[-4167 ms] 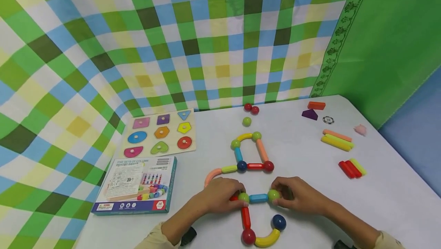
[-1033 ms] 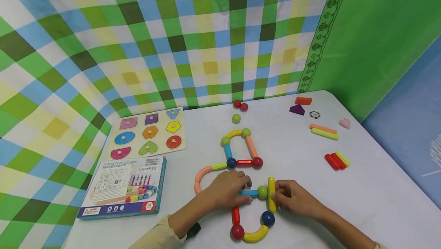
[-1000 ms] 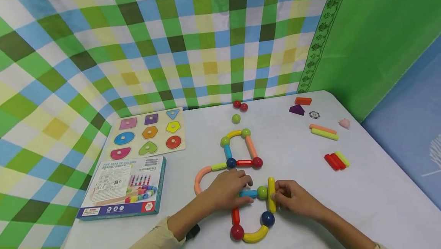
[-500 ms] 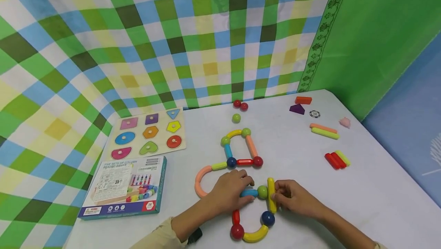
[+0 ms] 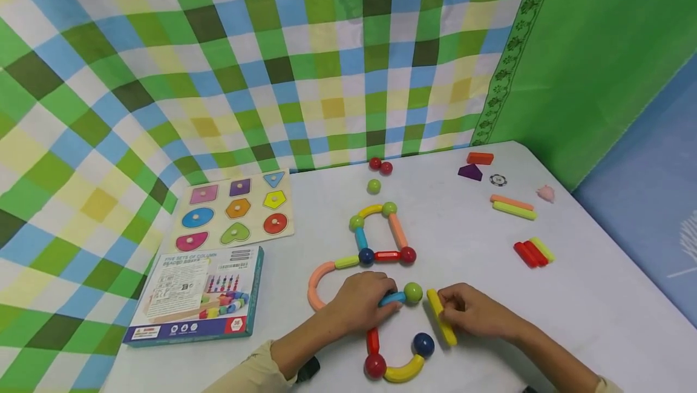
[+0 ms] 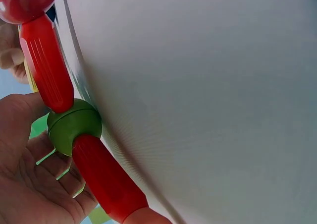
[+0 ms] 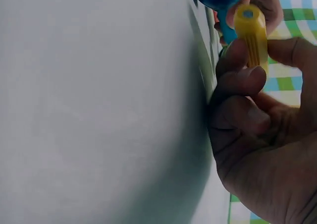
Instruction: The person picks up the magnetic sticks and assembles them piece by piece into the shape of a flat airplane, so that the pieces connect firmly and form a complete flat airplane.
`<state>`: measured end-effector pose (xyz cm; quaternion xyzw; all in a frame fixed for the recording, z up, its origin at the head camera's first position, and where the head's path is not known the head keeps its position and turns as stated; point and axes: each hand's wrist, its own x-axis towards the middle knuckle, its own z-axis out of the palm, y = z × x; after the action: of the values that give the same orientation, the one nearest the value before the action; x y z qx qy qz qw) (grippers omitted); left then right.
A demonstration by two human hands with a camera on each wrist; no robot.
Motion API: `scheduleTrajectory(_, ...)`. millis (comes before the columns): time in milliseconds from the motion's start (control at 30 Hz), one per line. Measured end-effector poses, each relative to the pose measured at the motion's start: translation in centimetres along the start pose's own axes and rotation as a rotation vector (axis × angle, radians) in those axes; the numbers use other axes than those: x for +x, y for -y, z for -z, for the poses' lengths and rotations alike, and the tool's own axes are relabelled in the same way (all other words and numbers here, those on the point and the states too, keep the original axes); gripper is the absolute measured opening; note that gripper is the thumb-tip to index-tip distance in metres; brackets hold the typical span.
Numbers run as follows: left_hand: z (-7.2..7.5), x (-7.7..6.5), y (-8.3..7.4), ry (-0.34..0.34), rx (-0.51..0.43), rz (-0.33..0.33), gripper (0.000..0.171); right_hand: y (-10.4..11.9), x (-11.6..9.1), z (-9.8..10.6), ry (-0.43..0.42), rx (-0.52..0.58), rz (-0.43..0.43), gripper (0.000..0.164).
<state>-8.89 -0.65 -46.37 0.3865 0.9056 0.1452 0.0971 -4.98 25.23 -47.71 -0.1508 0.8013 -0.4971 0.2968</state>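
Observation:
In the head view my left hand [image 5: 356,302] holds a blue magnetic stick [image 5: 393,298] between thumb and fingers; a green ball [image 5: 413,292] sits on its free end. Under that palm, the left wrist view shows another green ball [image 6: 74,127] joining two red sticks [image 6: 47,63]. My right hand [image 5: 472,309] pinches a straight yellow magnetic stick [image 5: 445,328], tilted and apart from the green ball. Below, a red stick [image 5: 373,341] runs to a red ball [image 5: 374,366], then a curved yellow stick [image 5: 405,371] to a navy ball [image 5: 423,345].
A second ball-and-stick loop [image 5: 387,256] lies behind, linked to a curved peach stick [image 5: 316,284]. Loose sticks [image 5: 513,210], a purple block [image 5: 470,172] and a pig figure [image 5: 546,193] lie right. A shape puzzle [image 5: 256,205] and a box [image 5: 193,296] stand left.
The right hand brought in the yellow stick, set it against the green ball, and has now drawn it right, tilting it. The blue stick's green-ball end has swung slightly away from me.

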Motion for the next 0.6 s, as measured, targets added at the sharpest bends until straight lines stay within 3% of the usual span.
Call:
scheduleTrajectory(267,0.20,0.09,-0.22,0.003,-0.045,0.027,0.028,0.49,0.75,-0.05,0.092,-0.052,-0.001,0.016)
scheduleTrajectory(467,0.35,-0.04,-0.25,-0.002,-0.042,0.046,0.030,0.66,0.84,-0.21,0.106,0.026,0.009,0.017)
scheduleTrajectory(600,0.80,-0.74,-0.48,-0.056,0.006,0.044,0.034,0.49,0.89,-0.25,0.102,0.041,0.000,0.018)
